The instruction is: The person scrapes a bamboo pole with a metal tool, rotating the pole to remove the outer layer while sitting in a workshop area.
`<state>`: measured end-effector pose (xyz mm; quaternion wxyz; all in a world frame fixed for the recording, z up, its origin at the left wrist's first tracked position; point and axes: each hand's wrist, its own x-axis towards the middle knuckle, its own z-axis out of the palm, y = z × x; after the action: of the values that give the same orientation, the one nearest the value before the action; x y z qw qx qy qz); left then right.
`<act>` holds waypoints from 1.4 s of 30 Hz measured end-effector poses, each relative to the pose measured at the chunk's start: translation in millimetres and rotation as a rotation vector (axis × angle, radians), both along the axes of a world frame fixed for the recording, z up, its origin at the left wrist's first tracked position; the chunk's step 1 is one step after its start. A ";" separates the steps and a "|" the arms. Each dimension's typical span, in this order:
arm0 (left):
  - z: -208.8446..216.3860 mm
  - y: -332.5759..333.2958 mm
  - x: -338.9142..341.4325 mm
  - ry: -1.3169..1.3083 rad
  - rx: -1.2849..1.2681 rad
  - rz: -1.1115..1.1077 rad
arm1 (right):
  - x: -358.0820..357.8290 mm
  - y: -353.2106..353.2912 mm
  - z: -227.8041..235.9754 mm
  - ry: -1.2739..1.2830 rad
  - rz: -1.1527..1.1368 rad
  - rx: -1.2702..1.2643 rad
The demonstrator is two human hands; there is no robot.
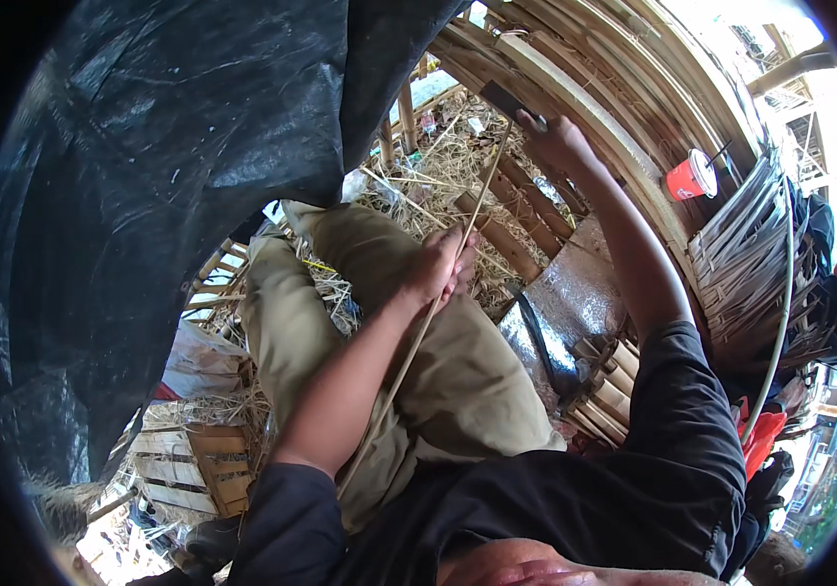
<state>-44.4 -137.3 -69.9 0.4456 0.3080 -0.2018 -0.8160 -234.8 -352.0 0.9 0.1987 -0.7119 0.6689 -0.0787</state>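
Note:
My left hand (448,264) is closed around a long thin bamboo strip (403,373) above my thigh. The strip runs slantwise from beside my left upper arm up toward my right hand. Farther off to the right, my right hand (560,145) grips a knife with a broad dark blade (503,101); its handle is mostly hidden by the fingers. The far end of the strip lies at or just below the blade, and I cannot tell whether they touch.
A black plastic sheet (193,127) hangs at the left. Stacked bamboo slats (623,107) line the right, with a red cup (690,178) on them. Straw litter (438,156) and bamboo poles (511,239) lie below. A wooden crate (179,469) stands lower left; cut bamboo pieces (614,386) sit near my right elbow.

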 end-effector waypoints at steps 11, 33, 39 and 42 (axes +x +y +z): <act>-14.3 -23.8 -25.9 0.051 0.145 0.022 | -5.0 -44.3 -38.6 0.039 0.018 0.111; -24.0 2.5 -28.5 -0.286 -0.118 -0.025 | -53.0 13.1 -46.3 -0.067 -0.111 0.235; -7.5 16.0 -22.8 -0.374 -0.153 -0.048 | -70.6 39.6 -39.3 -0.319 -0.179 0.267; 1.3 22.7 -15.5 -0.383 -0.211 -0.152 | -82.5 50.4 -35.2 -0.207 -0.133 0.107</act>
<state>-59.9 -114.7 -68.6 0.3662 0.3927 -0.3897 -0.7483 -317.4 -301.5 -34.3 0.2988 -0.6423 0.6940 -0.1289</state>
